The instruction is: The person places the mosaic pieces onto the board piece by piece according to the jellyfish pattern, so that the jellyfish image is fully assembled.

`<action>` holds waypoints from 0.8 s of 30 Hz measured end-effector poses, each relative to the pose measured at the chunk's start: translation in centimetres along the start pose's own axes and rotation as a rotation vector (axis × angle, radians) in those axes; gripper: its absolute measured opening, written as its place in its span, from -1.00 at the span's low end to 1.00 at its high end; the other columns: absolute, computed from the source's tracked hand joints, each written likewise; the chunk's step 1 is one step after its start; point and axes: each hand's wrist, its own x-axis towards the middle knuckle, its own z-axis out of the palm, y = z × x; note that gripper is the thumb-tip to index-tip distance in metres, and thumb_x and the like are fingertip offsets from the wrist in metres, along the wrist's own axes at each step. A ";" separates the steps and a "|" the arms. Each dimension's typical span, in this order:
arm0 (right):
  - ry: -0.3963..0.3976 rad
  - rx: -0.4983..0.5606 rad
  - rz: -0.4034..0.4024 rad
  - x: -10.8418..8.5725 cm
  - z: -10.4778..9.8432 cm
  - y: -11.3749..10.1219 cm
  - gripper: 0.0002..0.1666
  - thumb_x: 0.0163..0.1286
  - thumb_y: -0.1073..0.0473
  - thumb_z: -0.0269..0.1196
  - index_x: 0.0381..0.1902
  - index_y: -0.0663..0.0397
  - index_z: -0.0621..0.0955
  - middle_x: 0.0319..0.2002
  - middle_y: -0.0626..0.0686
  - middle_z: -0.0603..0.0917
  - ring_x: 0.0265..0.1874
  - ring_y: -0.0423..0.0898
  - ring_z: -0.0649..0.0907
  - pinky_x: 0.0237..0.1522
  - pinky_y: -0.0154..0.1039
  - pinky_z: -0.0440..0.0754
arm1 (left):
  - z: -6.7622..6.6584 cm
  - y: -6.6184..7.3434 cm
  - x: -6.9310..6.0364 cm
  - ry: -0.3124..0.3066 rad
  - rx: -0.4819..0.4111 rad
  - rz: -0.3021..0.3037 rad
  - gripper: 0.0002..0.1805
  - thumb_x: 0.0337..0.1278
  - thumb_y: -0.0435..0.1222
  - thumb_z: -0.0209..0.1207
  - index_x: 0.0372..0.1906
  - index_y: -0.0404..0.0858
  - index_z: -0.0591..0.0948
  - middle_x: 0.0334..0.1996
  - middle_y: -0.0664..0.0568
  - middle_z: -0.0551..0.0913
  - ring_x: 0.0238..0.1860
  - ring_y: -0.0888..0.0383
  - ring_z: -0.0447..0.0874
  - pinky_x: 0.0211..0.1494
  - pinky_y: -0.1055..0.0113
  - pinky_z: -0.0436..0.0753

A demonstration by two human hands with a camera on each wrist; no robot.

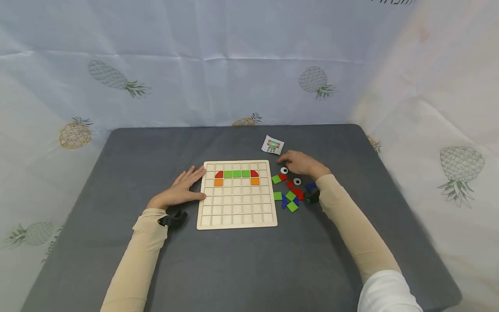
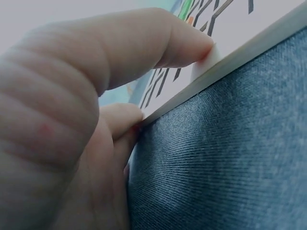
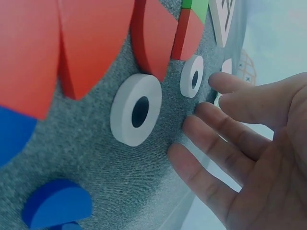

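My left hand (image 1: 182, 187) rests against the left edge of a wooden grid board (image 1: 234, 212), its fingers spread and the thumb on the rim. In the left wrist view the thumb (image 2: 187, 48) touches the board's edge. Green squares (image 1: 237, 173), orange squares (image 1: 218, 182) and red quarter-round pieces (image 1: 254, 173) sit in the upper cells. My right hand (image 1: 302, 164) is over the table right of the board, just beyond a white eye-like disc (image 1: 284, 170). Its fingers are loosely bent with nothing between them in the right wrist view, close to the discs.
A small printed picture card (image 1: 273, 144) lies behind the board's right corner. Loose red (image 1: 298, 193), green (image 1: 292, 206) and blue pieces (image 1: 285, 201) are scattered along the board's right side, with a second eye disc (image 1: 297, 181) among them. A patterned curtain hangs behind the table.
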 end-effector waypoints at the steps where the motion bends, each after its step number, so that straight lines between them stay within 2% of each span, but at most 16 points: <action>1: -0.004 0.000 0.001 0.1 0.0 0.1 -0.49 0.57 0.33 -0.10 0.34 0.15 0.57 0.32 0.26 0.52 0.20 0.17 0.54 0.36 0.16 0.50 | 0.1 0.0 0.1 -0.001 -0.003 0.001 0.08 0.20 0.03 0.32 0.66 -0.13 -0.04 0.68 -0.11 -0.16 0.68 -0.15 -0.45 0.65 -0.17 -0.42; 8: -0.025 -0.015 -0.022 0.2 0.0 0.5 -0.47 0.53 0.38 -0.10 0.30 0.10 0.61 0.31 0.26 0.51 0.14 0.15 0.53 0.32 0.15 0.52 | 0.3 -0.5 0.1 -0.001 -0.014 0.013 0.08 0.21 0.03 0.32 0.66 -0.14 -0.03 0.67 -0.13 -0.15 0.67 -0.18 -0.44 0.65 -0.19 -0.40; 13: -0.054 -0.017 -0.037 -0.4 0.2 0.6 -0.54 0.48 0.37 0.07 0.26 0.10 0.64 0.29 0.24 0.49 0.15 0.16 0.57 0.27 0.12 0.58 | 0.4 -0.6 0.3 -0.005 -0.009 0.007 0.08 0.20 0.04 0.32 0.66 -0.11 -0.04 0.68 -0.09 -0.15 0.68 -0.16 -0.45 0.65 -0.20 -0.40; 17: -0.031 -0.028 -0.048 -0.6 0.6 1.0 -0.61 0.46 0.31 0.21 0.20 0.10 0.68 0.24 0.20 0.51 0.14 0.14 0.60 0.24 0.10 0.62 | 0.2 -0.4 0.3 -0.005 0.001 0.012 0.08 0.20 0.03 0.32 0.66 -0.12 -0.03 0.68 -0.08 -0.14 0.68 -0.15 -0.44 0.64 -0.21 -0.40; 24: 0.017 -0.023 -0.022 -0.2 0.4 1.0 -0.71 0.44 0.26 0.27 0.09 0.13 0.69 0.12 0.17 0.57 0.05 0.10 0.62 0.19 0.06 0.65 | -0.2 -0.2 0.3 -0.005 0.004 0.013 0.08 0.21 0.03 0.32 0.66 -0.12 -0.03 0.68 -0.07 -0.15 0.68 -0.15 -0.44 0.65 -0.19 -0.41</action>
